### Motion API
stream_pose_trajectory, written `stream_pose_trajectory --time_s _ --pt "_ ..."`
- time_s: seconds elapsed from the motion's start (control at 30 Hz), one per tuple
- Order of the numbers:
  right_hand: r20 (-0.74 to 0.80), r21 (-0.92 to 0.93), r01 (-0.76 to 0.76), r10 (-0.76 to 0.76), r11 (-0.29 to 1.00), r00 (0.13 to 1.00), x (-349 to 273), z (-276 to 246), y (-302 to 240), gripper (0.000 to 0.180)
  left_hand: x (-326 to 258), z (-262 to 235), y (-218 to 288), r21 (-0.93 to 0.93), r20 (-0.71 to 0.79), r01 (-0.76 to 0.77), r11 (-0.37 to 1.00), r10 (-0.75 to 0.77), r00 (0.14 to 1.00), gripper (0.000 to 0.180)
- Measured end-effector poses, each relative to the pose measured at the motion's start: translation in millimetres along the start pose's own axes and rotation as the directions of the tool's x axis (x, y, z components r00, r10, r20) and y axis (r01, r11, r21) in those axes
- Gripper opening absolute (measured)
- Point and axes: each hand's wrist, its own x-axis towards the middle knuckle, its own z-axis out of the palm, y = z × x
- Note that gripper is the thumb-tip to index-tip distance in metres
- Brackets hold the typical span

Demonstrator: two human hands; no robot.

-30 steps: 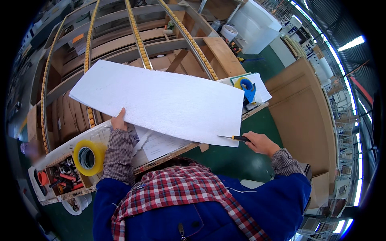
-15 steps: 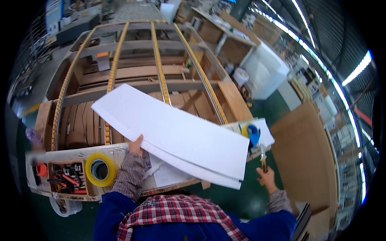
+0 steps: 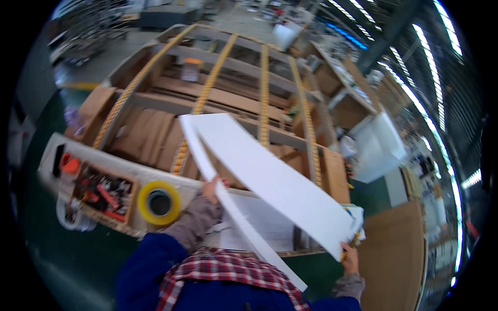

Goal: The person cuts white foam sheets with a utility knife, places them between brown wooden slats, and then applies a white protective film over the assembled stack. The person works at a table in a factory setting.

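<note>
A narrow white strip runs diagonally in front of me, pinched near its middle by my left hand. Beside it lies a broad white foam-like sheet, with a widening gap between the two; their far ends lie close together. My right hand is closed around a yellow-handled cutter knife at the sheet's near right corner, its fingers touching the edge. The knife's blade is hard to make out. Printed paper lies on the bench beneath the strip.
A yellow tape roll stands on the bench, right of a wooden tool box. A large wooden frame with yellow roller tracks stretches beyond. Brown board stands at right. A white bucket is at lower left.
The narrow strip has come apart from the broad sheet and swung toward me. My right hand has brought the knife to the sheet's corner. The view has turned left.
</note>
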Motion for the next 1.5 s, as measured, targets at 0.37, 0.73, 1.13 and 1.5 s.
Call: stream_pose_trajectory --time_s 0.37,0.73,1.13,1.5 --pt "-0.018 0.060 -0.171 0.172 0.983 0.985 -7.6 33.2 -16.8 0.015 -6.9 12.7 5.1 -0.037 0.015 -0.064 0.997 0.064 0.998 0.042" --pt "0.041 -0.168 -0.081 0.089 0.982 0.995 -32.5 26.2 -10.3 0.013 -10.2 19.5 -9.1 0.111 -0.104 -0.149 0.983 0.160 0.982 0.032" --pt "-0.075 -0.383 -0.125 0.104 0.915 0.992 -71.9 48.2 18.1 0.021 -31.9 43.8 4.1 0.069 -0.153 -0.104 0.992 0.114 0.982 0.065" --pt "-0.134 -0.448 -0.171 0.124 0.877 0.983 -85.5 57.0 1.5 0.023 -17.2 31.1 -8.7 0.312 -0.127 -0.171 0.935 0.219 0.967 0.062"
